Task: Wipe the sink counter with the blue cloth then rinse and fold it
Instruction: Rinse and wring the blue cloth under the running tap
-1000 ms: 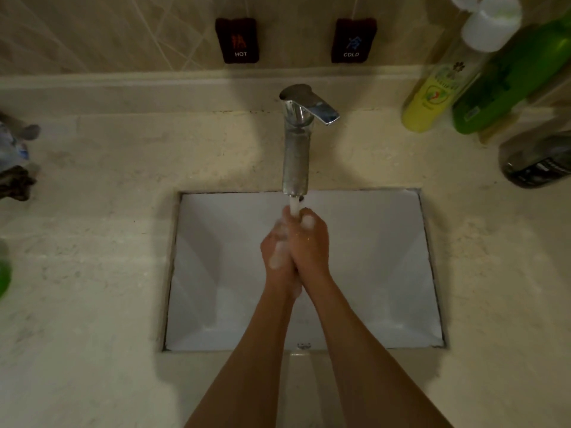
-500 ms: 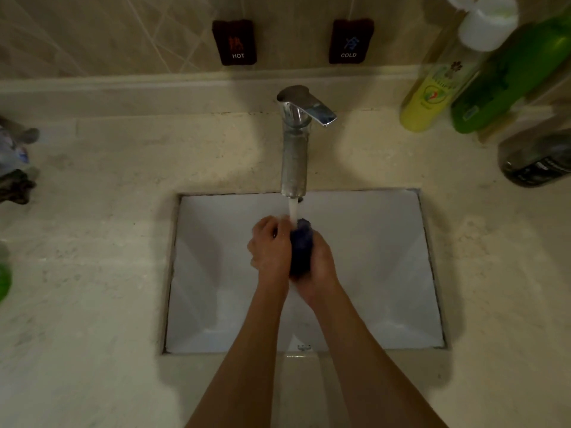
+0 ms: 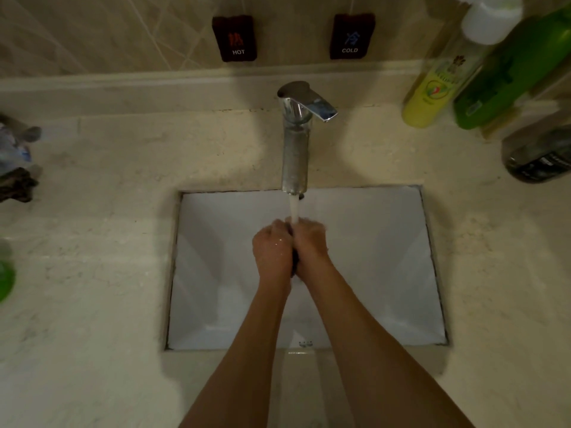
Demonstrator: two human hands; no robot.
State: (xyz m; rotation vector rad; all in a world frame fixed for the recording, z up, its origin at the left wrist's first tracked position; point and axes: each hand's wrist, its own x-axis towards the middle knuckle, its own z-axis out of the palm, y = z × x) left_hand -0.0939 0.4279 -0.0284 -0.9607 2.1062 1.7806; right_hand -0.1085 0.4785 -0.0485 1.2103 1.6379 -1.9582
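Observation:
Over the white sink basin my left hand and my right hand are pressed together under the running water from the chrome faucet. The blue cloth is bunched between my palms. Only a thin dark sliver of it shows in the gap between the hands. Fingers of both hands curl round it. Water falls onto the top of my hands and splashes.
The beige stone counter surrounds the sink. Yellow, green and dark bottles stand at the back right. Small dark items and a green object sit at the left edge. HOT and COLD tags hang on the wall.
Half a second ago the hands were parted and the blue cloth showed between them. They have closed together again and now hide almost all of it.

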